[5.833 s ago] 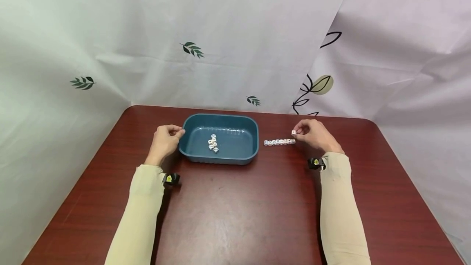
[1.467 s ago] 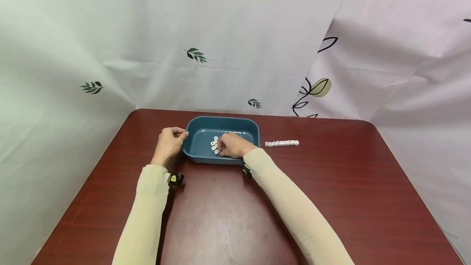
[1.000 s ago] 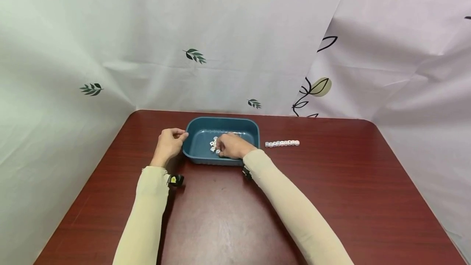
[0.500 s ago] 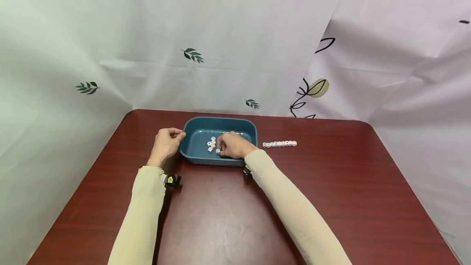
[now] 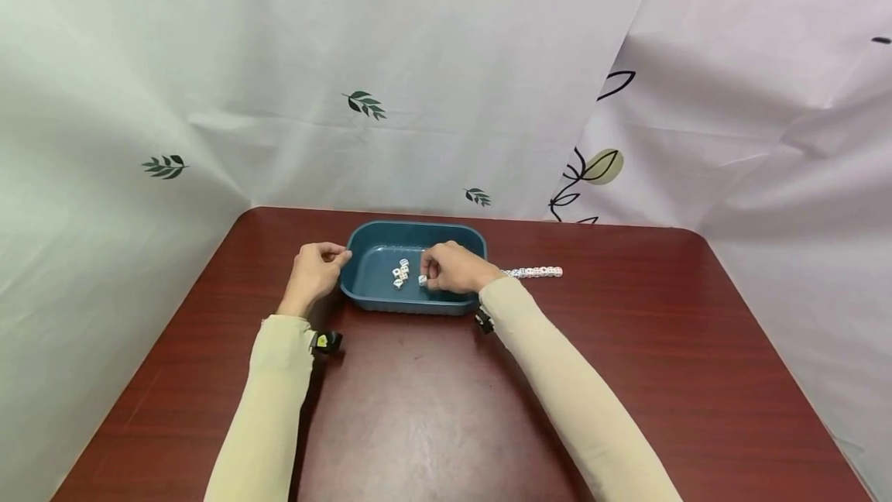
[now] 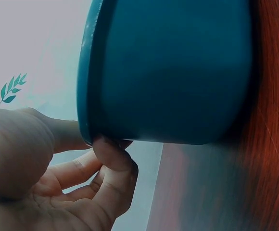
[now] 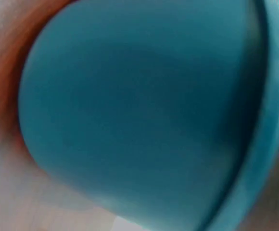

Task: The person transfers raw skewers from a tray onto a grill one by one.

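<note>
A blue rectangular tray (image 5: 414, 306) stands on the table, with several white dice (image 5: 400, 273) grouped in its left half. My left hand (image 5: 313, 276) pinches the tray's left rim; in the left wrist view its thumb and finger meet at the rim's edge. Inside the tray, my right hand (image 5: 456, 268) pinches a single die (image 5: 423, 280) between thumb and fingertips, apart from the group. To the right of the tray lies a straight row of dice (image 5: 543, 272), its left end partly covered by the right wrist. In the right wrist view the tray's outer wall (image 7: 139, 115) hides the fingers.
The red-brown wooden table (image 5: 432, 409) carries the tray near its far edge. White cloth with leaf prints (image 5: 418, 60) hangs behind and at both sides. The tray's raised wall lies between the right hand and the dice row.
Since the oldest frame, the right hand has set a die at the row's right end and come into the tray. Lately it drew one die rightward from the group. The left hand stays.
</note>
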A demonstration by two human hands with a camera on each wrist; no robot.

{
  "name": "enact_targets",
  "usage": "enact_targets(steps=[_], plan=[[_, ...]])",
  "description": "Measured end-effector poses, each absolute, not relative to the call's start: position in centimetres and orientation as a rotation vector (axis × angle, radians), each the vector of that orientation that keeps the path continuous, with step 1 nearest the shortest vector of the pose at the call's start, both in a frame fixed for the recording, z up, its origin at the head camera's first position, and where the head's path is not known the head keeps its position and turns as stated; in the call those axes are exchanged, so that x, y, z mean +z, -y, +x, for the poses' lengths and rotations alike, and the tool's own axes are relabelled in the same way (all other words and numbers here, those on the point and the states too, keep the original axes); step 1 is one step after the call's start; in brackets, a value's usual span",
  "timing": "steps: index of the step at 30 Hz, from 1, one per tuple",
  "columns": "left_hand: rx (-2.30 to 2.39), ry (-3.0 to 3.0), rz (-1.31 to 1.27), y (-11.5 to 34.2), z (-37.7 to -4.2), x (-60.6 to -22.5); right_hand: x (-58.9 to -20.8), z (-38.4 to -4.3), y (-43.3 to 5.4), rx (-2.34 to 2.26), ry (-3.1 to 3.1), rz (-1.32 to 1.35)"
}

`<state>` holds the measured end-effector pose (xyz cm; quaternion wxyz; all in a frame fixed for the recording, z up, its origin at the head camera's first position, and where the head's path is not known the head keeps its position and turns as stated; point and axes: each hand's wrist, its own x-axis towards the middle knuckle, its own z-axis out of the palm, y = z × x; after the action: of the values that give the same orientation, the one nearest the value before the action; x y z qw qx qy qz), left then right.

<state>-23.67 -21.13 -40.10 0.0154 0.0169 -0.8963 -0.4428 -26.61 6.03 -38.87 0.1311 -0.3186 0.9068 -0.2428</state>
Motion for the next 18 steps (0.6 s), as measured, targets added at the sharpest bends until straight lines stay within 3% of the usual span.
enact_targets(steps=[18], plan=[[-1.43, 2.786, 0.036, 21.2, -23.6, -40.1, -36.7, -26.8, -10.2, -0.75, -2.641, -0.926]])
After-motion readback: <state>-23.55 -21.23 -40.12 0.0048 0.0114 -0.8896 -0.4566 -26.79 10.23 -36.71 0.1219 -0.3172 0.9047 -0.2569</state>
